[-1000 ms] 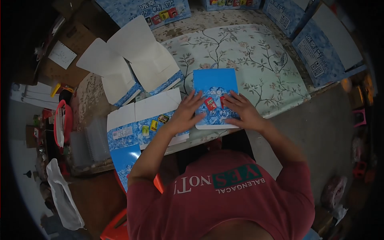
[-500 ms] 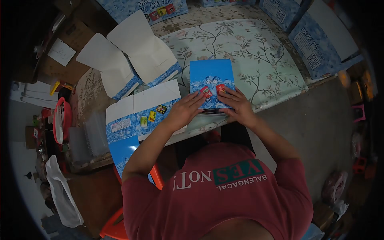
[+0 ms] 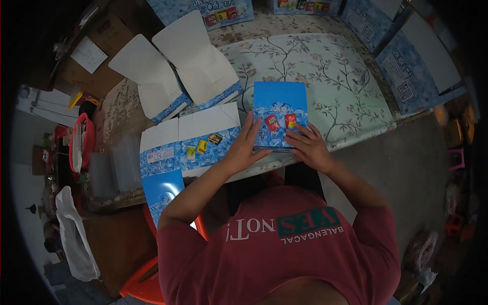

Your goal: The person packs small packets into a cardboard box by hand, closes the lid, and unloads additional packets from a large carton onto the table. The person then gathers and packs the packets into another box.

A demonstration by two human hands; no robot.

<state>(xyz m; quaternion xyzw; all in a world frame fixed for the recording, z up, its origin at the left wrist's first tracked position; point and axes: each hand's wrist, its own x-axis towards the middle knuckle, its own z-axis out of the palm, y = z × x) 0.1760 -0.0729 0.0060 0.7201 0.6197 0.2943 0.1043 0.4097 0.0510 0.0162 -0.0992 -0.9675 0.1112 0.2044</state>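
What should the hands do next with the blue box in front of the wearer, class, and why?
Probably press down gently near the blue box's near right corner: the right hand's fingers rest there, while the left hand, at the left edge, could steady it.

Both bare forearms [image 3: 203, 184] reach forward and converge from outward-bent elbows, the bare left hand [image 3: 245, 146] extended with its fingers pointing forward and thumb spread inward, the bare right hand [image 3: 313, 147] palm down, its slightly parted fingers angled inward and gently curved.
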